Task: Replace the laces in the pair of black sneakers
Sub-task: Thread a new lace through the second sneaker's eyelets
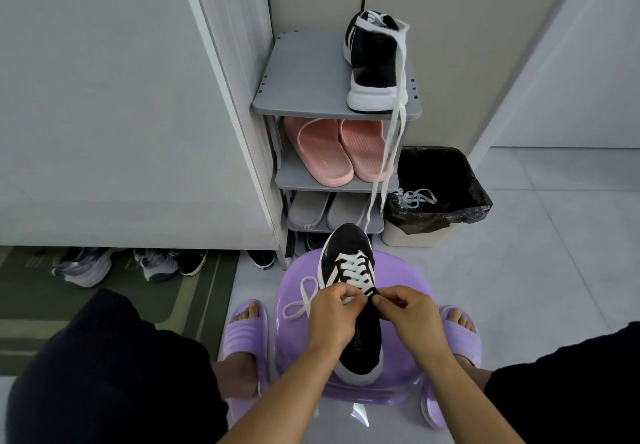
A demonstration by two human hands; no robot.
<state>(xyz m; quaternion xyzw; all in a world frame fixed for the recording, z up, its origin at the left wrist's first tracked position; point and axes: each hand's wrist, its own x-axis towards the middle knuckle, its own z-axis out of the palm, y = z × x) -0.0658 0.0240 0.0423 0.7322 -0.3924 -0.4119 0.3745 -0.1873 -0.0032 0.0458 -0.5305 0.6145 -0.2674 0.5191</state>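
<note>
Our left hand (pixel 331 309) is curled tight, with its fingertips pinching the white lace (pixel 354 272) where it leaves the top eyelets. Our right hand (pixel 406 312) is curled too. Its thumb and forefinger nip the black upper of the near sneaker (pixel 360 346) just beside those eyelets, though we cannot tell whether a bit of lace is caught there as well. The two hands almost meet over the tongue.

The near sneaker lies along the middle of the purple stool (pixel 408 284). Its heel is at the near edge and its toe reaches past the far edge toward the shoe rack (pixel 304 97). It is laced across most of its rows. One loose lace end loops over the left side of the seat, close to the left edge.

The second sneaker (pixel 374 62) stands at the right front corner of the rack's top shelf. Its lace (pixel 396 132) hangs over the front edge, past the pink slippers (pixel 329 152), and comes down close to the near sneaker's toe.

A lined bin (pixel 446 180) stands just right of the rack and holds a tangle of pale laces (pixel 415 197). The tiled floor (pixel 540 270) lies to the right of the stool. To the left, a mat (pixel 104 284) and shoes sit under a cabinet (pixel 121 132).
</note>
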